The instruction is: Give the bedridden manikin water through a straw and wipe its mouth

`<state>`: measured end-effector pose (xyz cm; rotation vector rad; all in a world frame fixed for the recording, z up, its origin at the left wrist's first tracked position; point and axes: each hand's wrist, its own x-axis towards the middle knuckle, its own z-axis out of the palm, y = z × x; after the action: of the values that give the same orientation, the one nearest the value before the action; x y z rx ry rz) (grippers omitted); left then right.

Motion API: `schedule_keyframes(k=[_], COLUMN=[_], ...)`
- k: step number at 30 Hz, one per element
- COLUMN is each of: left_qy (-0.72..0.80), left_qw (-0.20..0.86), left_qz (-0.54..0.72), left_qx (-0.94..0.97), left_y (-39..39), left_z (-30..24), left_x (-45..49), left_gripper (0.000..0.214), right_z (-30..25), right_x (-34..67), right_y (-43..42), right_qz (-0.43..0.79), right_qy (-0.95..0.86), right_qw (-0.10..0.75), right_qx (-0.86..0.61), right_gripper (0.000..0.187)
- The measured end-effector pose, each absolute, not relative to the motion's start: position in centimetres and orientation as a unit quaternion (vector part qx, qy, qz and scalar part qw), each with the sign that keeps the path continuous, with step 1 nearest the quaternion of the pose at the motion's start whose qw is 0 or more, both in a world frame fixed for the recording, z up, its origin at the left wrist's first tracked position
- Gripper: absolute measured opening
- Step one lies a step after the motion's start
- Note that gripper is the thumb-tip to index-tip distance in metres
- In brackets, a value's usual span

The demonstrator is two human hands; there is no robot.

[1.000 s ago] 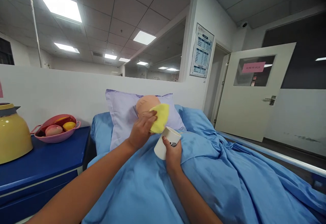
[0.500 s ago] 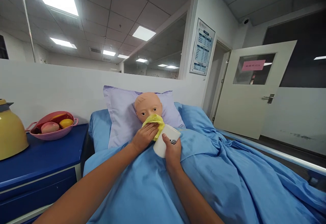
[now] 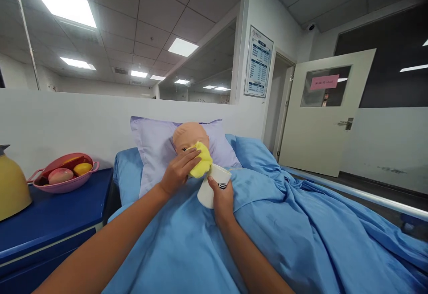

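A training manikin's head (image 3: pixel 187 133) lies on a lilac pillow (image 3: pixel 152 149) in a bed under a blue sheet (image 3: pixel 284 231). My left hand (image 3: pixel 179 171) is closed on a yellow cloth (image 3: pixel 201 165) and presses it against the manikin's face, covering the nose and mouth. My right hand (image 3: pixel 222 198) grips a white paper cup (image 3: pixel 211 187) just below the manikin's chin, tilted toward the head. The cloth's lower edge sits right over the cup's rim.
A blue bedside cabinet (image 3: pixel 50 222) stands at the left with a pink fruit bowl (image 3: pixel 63 179) and a yellow kettle (image 3: pixel 11 187). A bed rail (image 3: pixel 361 196) runs along the right. A half-open white door (image 3: pixel 324 116) is beyond it.
My left hand lowered the cloth from the forehead to the mouth, then raised it slightly over the nose. The cup stayed under the chin. The view shifted a little rightward.
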<state>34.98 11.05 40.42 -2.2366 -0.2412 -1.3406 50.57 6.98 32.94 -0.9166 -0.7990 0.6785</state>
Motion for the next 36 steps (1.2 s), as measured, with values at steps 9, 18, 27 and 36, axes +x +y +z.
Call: schedule_keyframes(k=[9,18,27,36], left_qy=[-0.116,-0.147,-0.141,-0.063], left_qw=[0.339,0.298,0.259,0.18], left_qz=[-0.414,-0.429,-0.405,-0.524], left_qx=[-0.837,-0.84,-0.865,-0.83], left_y=[13.9,13.2,13.3,11.2], left_z=[38.4,36.1,35.1,40.2], left_x=[37.6,36.6,34.3,36.3], left_gripper=[0.033,0.033,0.031,0.038], right_z=[33.0,33.1,33.1,33.0], right_x=[50.6,50.4,50.4,50.3], right_y=[7.3,6.8,6.7,6.6], right_qz=[0.319,0.328,0.327,0.32], right_qy=[-0.356,-0.357,-0.368,-0.384], right_qw=[0.777,0.781,0.771,0.772], right_qx=[-0.41,-0.393,-0.404,-0.392], right_gripper=[0.058,0.055,0.057,0.061])
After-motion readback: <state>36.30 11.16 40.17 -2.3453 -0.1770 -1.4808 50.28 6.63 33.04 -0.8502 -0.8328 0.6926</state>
